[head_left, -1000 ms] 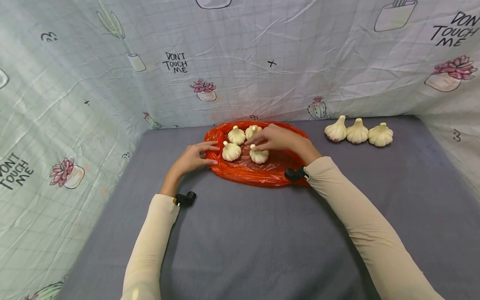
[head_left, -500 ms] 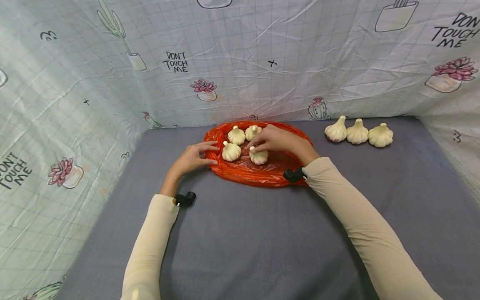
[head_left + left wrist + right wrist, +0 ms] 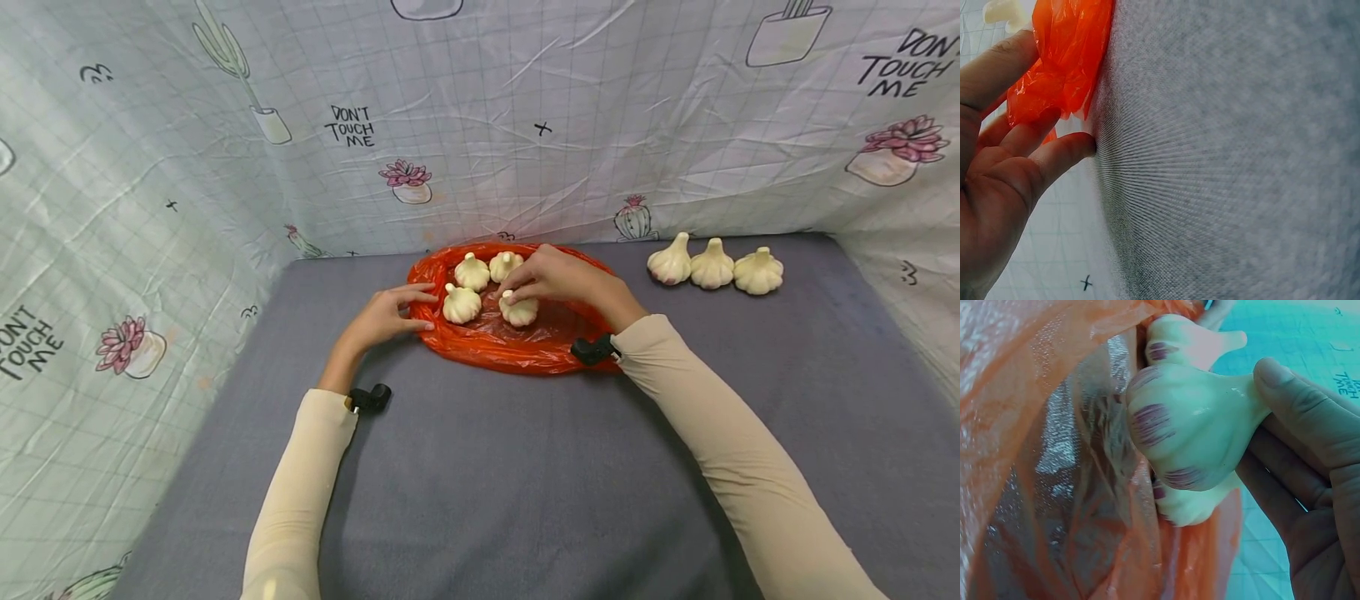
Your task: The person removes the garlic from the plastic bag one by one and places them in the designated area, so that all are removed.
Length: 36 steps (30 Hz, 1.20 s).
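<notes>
An orange-red plastic bag [image 3: 495,357] lies spread open on the grey cloth, its edges rolled into a rim. My right hand [image 3: 564,277] pinches the stem of a garlic bulb [image 3: 519,312] at the bag's middle; purple streaks mark that bulb [image 3: 1188,428] in the right wrist view. Left of it in the bag sit three more bulbs: a front one [image 3: 462,306], a back one [image 3: 472,272] and one beside the right fingers [image 3: 506,265]. My left hand [image 3: 384,318] rests at the bag's left rim, fingers [image 3: 1029,134] against the plastic, thumb apart from them.
Three garlic bulbs stand in a row at the back right, with a left one [image 3: 671,260], a middle one [image 3: 712,265] and a right one [image 3: 758,272]. A printed curtain [image 3: 465,100] hangs behind the grey table [image 3: 480,475] and along its sides.
Over the last second my right fingers have closed on the stem of the bulb at the bag's middle. My left hand and the other bulbs have stayed in place.
</notes>
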Each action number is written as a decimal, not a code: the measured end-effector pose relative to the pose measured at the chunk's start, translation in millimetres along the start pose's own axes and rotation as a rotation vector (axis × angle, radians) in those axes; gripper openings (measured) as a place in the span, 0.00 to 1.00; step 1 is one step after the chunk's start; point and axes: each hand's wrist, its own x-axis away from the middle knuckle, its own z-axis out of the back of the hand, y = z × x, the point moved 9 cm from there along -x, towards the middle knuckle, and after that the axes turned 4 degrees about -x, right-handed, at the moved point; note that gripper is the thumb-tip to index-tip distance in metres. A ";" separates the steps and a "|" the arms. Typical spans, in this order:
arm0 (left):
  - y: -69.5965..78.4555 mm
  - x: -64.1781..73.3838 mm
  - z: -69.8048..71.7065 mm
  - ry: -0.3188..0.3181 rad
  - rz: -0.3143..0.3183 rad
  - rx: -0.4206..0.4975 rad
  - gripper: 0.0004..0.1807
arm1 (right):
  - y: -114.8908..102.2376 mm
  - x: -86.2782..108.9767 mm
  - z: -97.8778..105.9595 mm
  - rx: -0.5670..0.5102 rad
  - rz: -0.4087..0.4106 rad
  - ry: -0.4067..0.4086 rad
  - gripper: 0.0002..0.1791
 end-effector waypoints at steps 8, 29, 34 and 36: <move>0.3 0.1 0.2 0.000 0.002 0.008 0.26 | -7.1 7.2 9.7 -0.025 0.016 0.027 0.10; 1.9 1.1 -0.4 0.008 -0.012 0.012 0.27 | -22.1 28.4 24.4 -0.028 0.062 0.097 0.08; 2.5 1.0 -0.3 0.014 -0.019 0.010 0.26 | -25.6 33.7 26.0 -0.016 0.100 0.120 0.08; 2.9 1.2 -0.1 0.015 -0.019 0.010 0.26 | -26.3 35.1 26.6 -0.015 0.107 0.124 0.08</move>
